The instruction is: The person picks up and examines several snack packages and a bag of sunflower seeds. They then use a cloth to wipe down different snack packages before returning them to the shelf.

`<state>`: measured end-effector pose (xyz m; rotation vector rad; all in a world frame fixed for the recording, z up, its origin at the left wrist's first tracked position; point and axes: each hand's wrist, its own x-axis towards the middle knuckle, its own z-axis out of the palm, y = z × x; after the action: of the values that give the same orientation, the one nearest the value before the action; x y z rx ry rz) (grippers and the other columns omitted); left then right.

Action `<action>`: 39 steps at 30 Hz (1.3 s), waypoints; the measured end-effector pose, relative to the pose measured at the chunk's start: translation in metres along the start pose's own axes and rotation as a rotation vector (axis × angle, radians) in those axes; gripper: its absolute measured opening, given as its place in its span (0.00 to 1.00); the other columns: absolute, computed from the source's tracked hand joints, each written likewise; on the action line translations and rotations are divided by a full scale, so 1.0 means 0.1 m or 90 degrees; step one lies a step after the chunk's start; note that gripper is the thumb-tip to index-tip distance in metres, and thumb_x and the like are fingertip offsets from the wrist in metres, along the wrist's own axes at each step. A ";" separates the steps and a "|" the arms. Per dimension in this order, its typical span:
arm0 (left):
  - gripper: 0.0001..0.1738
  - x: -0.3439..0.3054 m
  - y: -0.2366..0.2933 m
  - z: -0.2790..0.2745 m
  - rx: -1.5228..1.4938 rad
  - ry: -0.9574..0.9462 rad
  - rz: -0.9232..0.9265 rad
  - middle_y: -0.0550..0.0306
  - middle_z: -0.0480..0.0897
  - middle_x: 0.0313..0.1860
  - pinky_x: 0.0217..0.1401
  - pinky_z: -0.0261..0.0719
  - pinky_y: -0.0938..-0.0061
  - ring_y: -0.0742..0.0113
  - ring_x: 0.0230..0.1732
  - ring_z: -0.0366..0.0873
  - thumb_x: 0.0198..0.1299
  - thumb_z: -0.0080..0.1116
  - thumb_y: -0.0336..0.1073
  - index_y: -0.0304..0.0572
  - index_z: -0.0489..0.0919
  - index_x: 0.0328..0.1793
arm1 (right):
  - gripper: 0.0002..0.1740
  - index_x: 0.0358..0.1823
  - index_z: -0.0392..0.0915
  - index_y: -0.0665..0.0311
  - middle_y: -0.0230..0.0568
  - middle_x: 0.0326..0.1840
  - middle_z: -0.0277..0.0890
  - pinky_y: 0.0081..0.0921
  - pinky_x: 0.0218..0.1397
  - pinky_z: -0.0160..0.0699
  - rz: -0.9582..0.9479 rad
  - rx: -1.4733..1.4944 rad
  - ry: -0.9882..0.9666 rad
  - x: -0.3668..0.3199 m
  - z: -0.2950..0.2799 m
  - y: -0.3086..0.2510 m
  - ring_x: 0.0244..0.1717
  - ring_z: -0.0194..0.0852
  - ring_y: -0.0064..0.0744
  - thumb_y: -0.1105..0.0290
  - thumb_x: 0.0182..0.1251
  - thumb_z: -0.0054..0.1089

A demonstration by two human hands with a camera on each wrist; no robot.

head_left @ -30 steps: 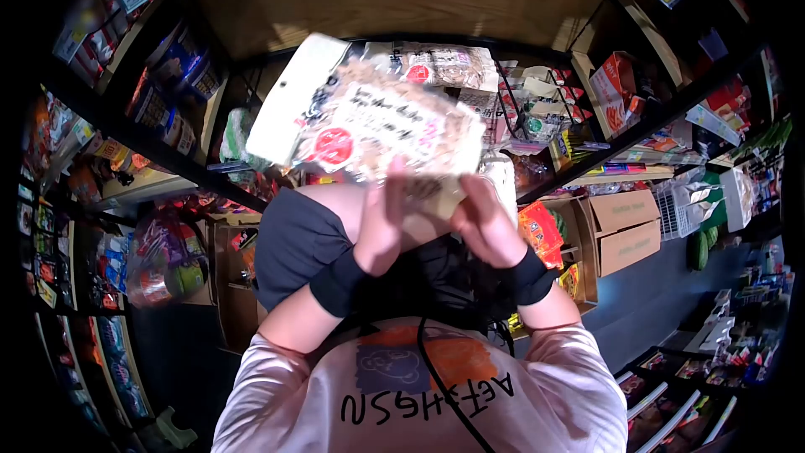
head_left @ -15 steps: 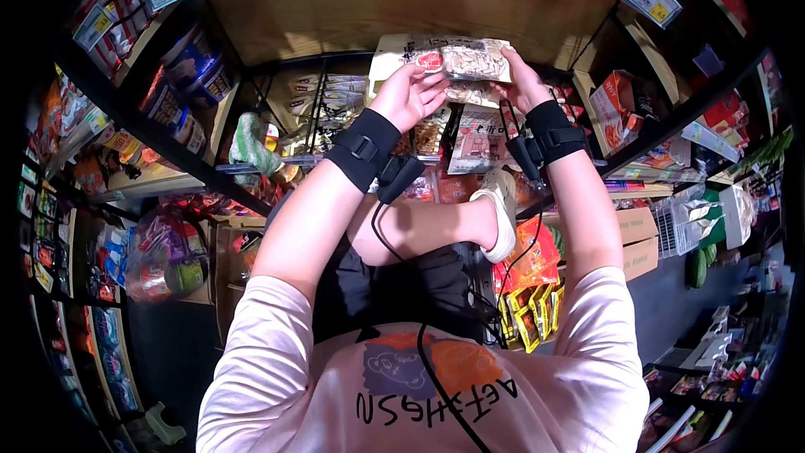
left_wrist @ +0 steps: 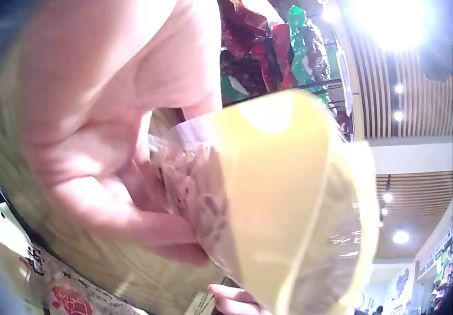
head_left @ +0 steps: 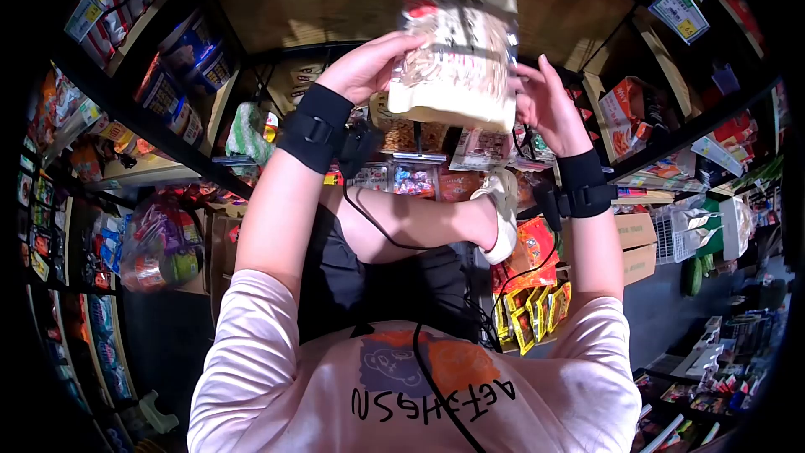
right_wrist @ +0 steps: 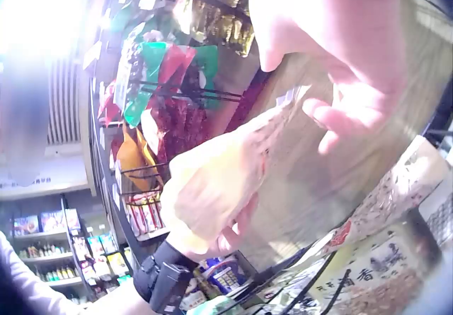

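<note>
Here's the left hand (head_left: 366,70), thumb and fingers pinching the packet (head_left: 457,67) by its left side, up above the shelf (head_left: 419,157), hiding part of its back edge. Light, pliable, probably slick; side edges look the best hold. Print's blurred! Right hand (head_left: 553,111), fingers loosely spread alongside; contact, can't tell.

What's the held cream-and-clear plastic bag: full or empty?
Not empty: the bag shows light-brown pieces through its clear plastic. Whether it's full, cannot tell.
</note>
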<state>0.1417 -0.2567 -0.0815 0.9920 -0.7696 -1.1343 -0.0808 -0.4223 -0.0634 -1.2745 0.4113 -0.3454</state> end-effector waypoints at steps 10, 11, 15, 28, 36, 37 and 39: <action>0.30 0.20 -0.17 -0.31 -0.312 0.000 0.009 0.37 0.69 0.63 0.62 0.73 0.57 0.49 0.59 0.74 0.71 0.34 0.52 0.37 0.55 0.69 | 0.23 0.48 0.71 0.65 0.43 0.30 0.77 0.23 0.30 0.79 -0.003 0.370 -0.052 0.53 -0.21 0.42 0.26 0.75 0.29 0.50 0.71 0.45; 0.31 0.20 -0.21 -0.29 -0.262 0.042 0.003 0.37 0.69 0.63 0.61 0.74 0.56 0.49 0.58 0.74 0.70 0.35 0.52 0.38 0.54 0.70 | 0.22 0.48 0.70 0.65 0.43 0.32 0.77 0.25 0.32 0.80 -0.002 0.354 -0.014 0.67 -0.26 0.53 0.27 0.75 0.30 0.51 0.72 0.45; 0.26 0.35 -0.42 -0.20 -0.012 0.132 0.027 0.49 0.71 0.56 0.55 0.78 0.65 0.61 0.50 0.77 0.66 0.48 0.51 0.45 0.62 0.64 | 0.20 0.48 0.68 0.65 0.46 0.38 0.75 0.32 0.43 0.84 0.026 0.342 -0.003 1.08 -0.28 0.84 0.36 0.78 0.39 0.53 0.73 0.43; 0.29 0.13 -0.76 -0.49 0.650 0.396 0.241 0.44 0.79 0.49 0.55 0.73 0.69 0.58 0.50 0.78 0.57 0.58 0.41 0.31 0.68 0.62 | 0.19 0.51 0.67 0.76 0.63 0.61 0.67 0.33 0.55 0.79 0.226 0.294 -0.070 0.64 -0.22 0.75 0.54 0.75 0.46 0.64 0.70 0.42; 0.25 -1.58 -0.13 -1.05 0.988 0.806 0.017 0.51 0.81 0.39 0.45 0.75 0.67 0.56 0.44 0.79 0.52 0.62 0.49 0.42 0.76 0.52 | 0.27 0.67 0.57 0.69 0.56 0.56 0.71 0.25 0.46 0.79 0.065 0.181 -0.070 -0.65 0.13 0.80 0.43 0.78 0.37 0.65 0.69 0.44; 0.26 -1.66 -0.15 -1.16 1.054 0.863 -0.085 0.49 0.81 0.43 0.48 0.74 0.57 0.54 0.49 0.78 0.49 0.62 0.53 0.45 0.77 0.50 | 0.27 0.66 0.58 0.69 0.56 0.54 0.73 0.25 0.44 0.78 0.045 0.155 -0.063 -0.77 0.21 0.86 0.41 0.78 0.36 0.65 0.69 0.44; 0.22 -1.72 -0.27 -1.42 1.131 0.894 -0.217 0.52 0.83 0.39 0.43 0.73 0.56 0.56 0.46 0.79 0.48 0.63 0.53 0.47 0.80 0.42 | 0.25 0.63 0.61 0.68 0.55 0.49 0.75 0.23 0.39 0.76 0.014 0.103 -0.045 -1.00 0.46 0.94 0.37 0.77 0.34 0.65 0.68 0.45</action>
<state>0.2126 -0.0596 -0.1627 2.9094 -0.1954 0.5627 -0.1448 -0.3123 -0.1327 -1.1200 0.3303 -0.3075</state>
